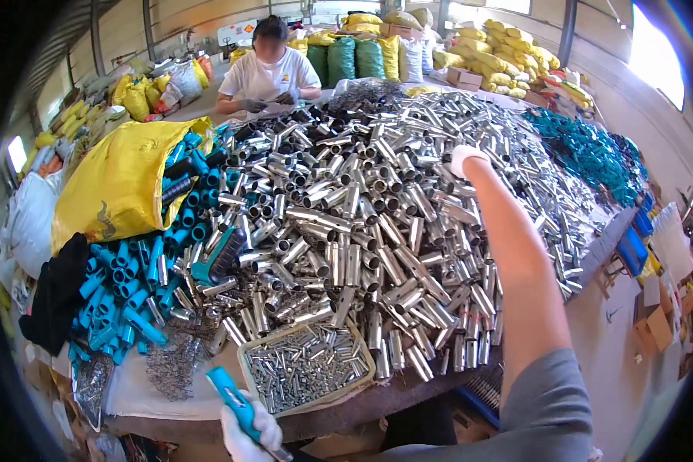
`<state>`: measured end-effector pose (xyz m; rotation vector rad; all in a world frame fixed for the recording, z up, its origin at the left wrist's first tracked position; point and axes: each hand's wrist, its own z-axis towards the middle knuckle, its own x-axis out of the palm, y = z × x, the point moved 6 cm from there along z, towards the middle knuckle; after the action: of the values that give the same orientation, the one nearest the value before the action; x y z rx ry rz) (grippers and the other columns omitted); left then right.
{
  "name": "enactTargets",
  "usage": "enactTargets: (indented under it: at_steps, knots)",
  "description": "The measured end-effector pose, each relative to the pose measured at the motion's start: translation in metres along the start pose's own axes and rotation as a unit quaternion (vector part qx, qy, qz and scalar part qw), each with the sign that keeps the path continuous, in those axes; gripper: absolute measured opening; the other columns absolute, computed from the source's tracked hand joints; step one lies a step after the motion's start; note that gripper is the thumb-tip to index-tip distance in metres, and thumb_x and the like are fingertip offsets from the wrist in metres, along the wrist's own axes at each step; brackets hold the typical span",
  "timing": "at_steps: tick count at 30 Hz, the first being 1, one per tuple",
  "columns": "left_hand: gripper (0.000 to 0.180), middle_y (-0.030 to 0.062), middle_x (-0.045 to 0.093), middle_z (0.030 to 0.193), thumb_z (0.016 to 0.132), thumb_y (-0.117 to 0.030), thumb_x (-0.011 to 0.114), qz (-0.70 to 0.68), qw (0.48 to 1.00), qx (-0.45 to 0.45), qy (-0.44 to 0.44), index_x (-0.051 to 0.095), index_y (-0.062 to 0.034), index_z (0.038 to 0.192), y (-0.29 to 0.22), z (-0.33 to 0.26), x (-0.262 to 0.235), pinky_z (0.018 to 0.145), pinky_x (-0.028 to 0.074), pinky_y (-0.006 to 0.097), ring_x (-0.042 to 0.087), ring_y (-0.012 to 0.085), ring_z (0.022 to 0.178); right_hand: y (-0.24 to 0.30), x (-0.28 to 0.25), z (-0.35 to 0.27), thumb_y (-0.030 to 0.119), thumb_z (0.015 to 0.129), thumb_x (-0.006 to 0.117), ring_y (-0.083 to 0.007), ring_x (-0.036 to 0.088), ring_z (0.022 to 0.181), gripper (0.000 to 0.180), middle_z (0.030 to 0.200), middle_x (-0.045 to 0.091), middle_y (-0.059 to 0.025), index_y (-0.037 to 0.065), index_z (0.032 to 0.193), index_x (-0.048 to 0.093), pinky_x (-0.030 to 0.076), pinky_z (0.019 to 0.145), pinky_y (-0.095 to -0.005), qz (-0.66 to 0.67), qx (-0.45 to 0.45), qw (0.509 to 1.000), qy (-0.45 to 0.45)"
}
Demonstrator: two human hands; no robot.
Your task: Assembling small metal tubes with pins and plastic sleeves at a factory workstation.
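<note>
1. Nearest, a teal handle (235, 402) is gripped in the closed, gloved left hand (248, 435) by the basket (248, 362).
2. Metal tubes (377, 223) are reached by the right hand (465, 157); its grip cannot be told.
3. Judged step: fetching a tube; a firm pinch is called for next.
</note>
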<state>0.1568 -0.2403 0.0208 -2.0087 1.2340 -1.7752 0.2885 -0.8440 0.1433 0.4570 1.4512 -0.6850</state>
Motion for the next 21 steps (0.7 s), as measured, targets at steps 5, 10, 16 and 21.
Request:
enactTargets:
  at_steps: [5,10,16,21]
  knots:
    - [0.044,-0.0042,0.038,0.058,0.094,-0.053,0.038,-0.071,0.993,0.087,-0.047,0.054,-0.0162,0.111,-0.062,0.044,-0.041,0.026,0.018,0.025,0.024,0.0075,0.031,0.026,-0.063,-0.018,0.037,0.087,0.049,-0.0347,0.061,0.092,0.032,0.098,0.064,-0.0166,0.008,0.092,0.063,0.048,0.080,-0.0454,0.163,-0.069,0.949,-0.261]
    - [0.043,-0.0013,0.038,0.062,0.097,-0.047,0.035,-0.056,0.976,0.204,0.056,0.051,-0.0097,0.112,-0.116,0.103,-0.029,0.026,0.023,0.024,0.027,0.0072,0.033,0.164,-0.072,-0.025,0.032,0.084,0.054,-0.0337,0.062,0.089,0.025,0.094,0.066,-0.0142,0.011,0.091,0.066,0.048,0.080,-0.0417,0.114,-0.311,0.925,-0.184]
    - [0.045,-0.0007,0.034,0.061,0.098,-0.043,0.033,-0.090,0.968,0.221,0.081,0.048,-0.0047,0.118,-0.120,0.124,-0.041,0.024,0.023,0.024,0.025,0.0078,0.034,0.231,-0.027,0.041,0.024,0.075,0.057,-0.0304,0.063,0.093,0.026,0.098,0.067,-0.0124,0.014,0.096,0.068,0.050,0.081,-0.0404,-0.073,-0.278,0.958,-0.007]
    - [0.048,0.0000,0.036,0.059,0.098,-0.047,0.032,-0.113,0.964,0.218,0.103,0.049,-0.0066,0.118,-0.125,0.125,-0.053,0.024,0.022,0.024,0.026,0.0081,0.032,0.255,-0.023,0.039,0.011,0.074,0.055,-0.0324,0.065,0.093,0.025,0.099,0.066,-0.0184,0.002,0.093,0.069,0.052,0.080,-0.0390,-0.174,-0.279,0.945,-0.007]
